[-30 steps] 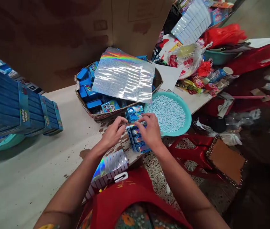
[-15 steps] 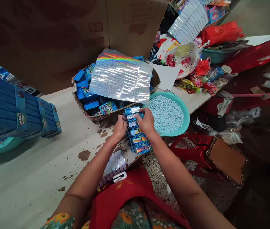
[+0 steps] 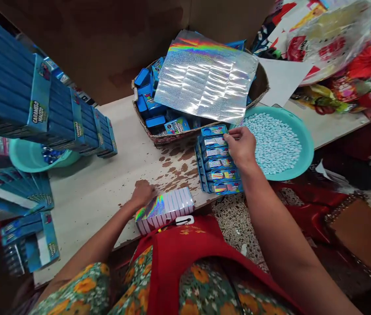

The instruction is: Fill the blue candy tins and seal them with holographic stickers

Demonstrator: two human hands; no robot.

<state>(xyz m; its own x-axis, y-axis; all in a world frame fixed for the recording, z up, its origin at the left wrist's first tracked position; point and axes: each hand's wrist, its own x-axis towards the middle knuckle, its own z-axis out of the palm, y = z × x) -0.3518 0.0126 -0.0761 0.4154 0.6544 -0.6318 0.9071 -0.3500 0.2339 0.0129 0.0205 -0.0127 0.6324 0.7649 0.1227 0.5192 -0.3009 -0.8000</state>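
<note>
Blue boxes, one row, are set at the table edge between basket and bowl. Left hand has been moved from the row to the silver stack, fingers curled, any hold untellable; work is thus divided between both. Right hand is kept at the far box, thumb and forefinger bent close, grip untellable. White table is brown-flecked; speckled floor is seen below.

Blue boxes in a row
</note>
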